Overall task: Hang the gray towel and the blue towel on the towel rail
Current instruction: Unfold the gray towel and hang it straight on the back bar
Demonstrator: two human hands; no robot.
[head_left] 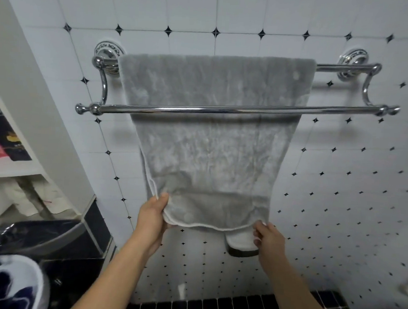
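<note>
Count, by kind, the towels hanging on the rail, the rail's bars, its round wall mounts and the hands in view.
Towels on the rail: 1 (gray towel)
Bars: 2 (back bar, front bar)
Wall mounts: 2 (left mount, right mount)
Hands: 2 (left hand, right hand)
Total: 7

The gray towel (211,135) is soft, matt plush cloth, its pale stitched hem running from the left grip (152,222) to the right grip (268,242). Above both, the towel rail (224,110) is mirror-bright polished metal. The white wall tiles (338,185) behind look smooth and glossy, as do the black tiles (237,307) below the grips.
</note>
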